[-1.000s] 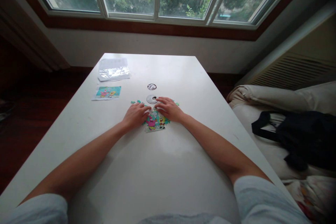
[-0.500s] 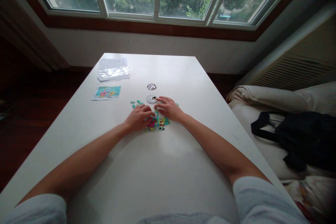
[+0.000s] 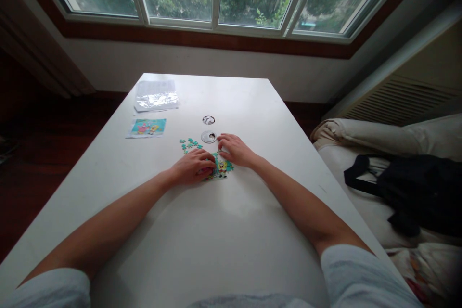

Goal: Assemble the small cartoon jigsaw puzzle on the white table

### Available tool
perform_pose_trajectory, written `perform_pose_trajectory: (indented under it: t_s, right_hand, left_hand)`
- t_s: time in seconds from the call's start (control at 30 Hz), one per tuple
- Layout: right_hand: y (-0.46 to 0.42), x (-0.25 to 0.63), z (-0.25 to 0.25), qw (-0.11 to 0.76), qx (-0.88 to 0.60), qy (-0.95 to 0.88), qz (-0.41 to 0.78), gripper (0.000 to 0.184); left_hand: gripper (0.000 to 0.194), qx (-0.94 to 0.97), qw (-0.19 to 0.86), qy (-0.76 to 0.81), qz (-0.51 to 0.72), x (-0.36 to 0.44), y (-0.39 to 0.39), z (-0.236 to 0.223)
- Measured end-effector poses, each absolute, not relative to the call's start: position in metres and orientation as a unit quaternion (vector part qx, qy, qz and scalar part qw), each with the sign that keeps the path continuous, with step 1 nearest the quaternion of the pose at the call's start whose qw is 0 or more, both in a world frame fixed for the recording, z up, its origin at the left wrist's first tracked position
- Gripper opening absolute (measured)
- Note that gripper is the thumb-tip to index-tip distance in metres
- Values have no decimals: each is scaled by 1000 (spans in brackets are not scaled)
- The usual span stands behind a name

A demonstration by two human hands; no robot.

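A small colourful jigsaw puzzle (image 3: 223, 169) lies partly assembled in the middle of the white table (image 3: 216, 231). My left hand (image 3: 193, 167) rests flat on its left part, fingers stretched out over the picture. My right hand (image 3: 235, 149) lies on the puzzle's upper right part with its fingers spread toward the left. Several loose teal puzzle pieces (image 3: 190, 144) sit just beyond my left hand. Most of the puzzle is hidden under both hands.
A printed reference picture (image 3: 147, 127) and a clear plastic bag (image 3: 156, 96) lie at the far left of the table. Two round grey discs (image 3: 208, 128) sit beyond the puzzle. A couch with a black bag (image 3: 415, 187) stands on the right.
My left hand has slid to the right onto the puzzle, uncovering the loose teal pieces. My right hand has shifted slightly right and nearer.
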State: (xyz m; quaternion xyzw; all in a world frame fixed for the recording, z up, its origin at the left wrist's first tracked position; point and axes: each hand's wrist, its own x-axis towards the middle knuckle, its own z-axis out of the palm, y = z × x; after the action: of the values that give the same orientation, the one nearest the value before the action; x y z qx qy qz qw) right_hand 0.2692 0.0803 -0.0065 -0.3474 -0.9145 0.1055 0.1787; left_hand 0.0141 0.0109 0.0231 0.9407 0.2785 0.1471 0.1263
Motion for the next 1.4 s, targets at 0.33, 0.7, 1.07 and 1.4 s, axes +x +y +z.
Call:
perform_pose_trajectory:
  t_s: [0.33, 0.7, 1.07, 1.4]
  right_hand:
    - [75, 266, 4, 226, -335, -903, 148, 8]
    - [73, 267, 6, 269, -290, -869, 298, 13]
    - [74, 267, 0, 192, -261, -875, 360, 8]
    - [70, 266, 8, 174, -281, -881, 338, 2]
  left_hand:
    - [28, 937, 103, 300, 143, 3, 19, 20]
    - [29, 927, 108, 330, 141, -7, 27, 24]
    - [32, 927, 94, 333, 147, -8, 29, 19]
    - [29, 927, 90, 328, 160, -10, 31, 14]
